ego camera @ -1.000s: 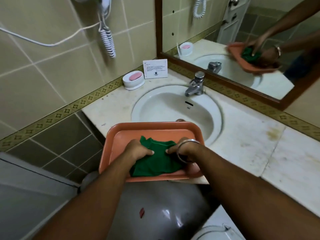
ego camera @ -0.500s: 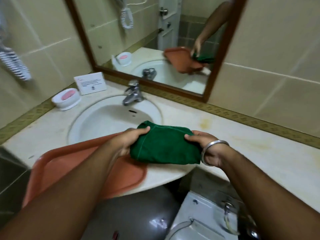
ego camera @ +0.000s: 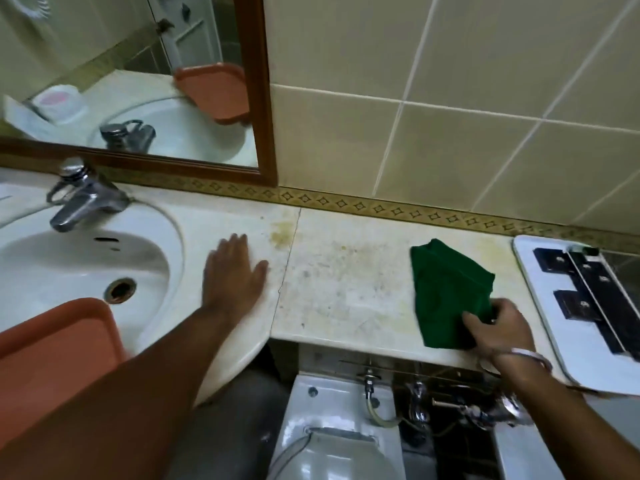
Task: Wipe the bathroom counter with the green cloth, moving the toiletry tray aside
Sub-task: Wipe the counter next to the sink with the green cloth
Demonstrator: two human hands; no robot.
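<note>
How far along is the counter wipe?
Done: tray sits aside over the sink. In hand: right hand holds the cloth on the counter; left hand lies flat. Left: stains near the seam remain.

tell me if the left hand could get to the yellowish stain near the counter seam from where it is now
Probably yes. The left hand lies flat on the counter just left of the seam, and the yellowish stain sits just beyond its fingertips with nothing between. The green cloth is in the right hand, though.
</note>
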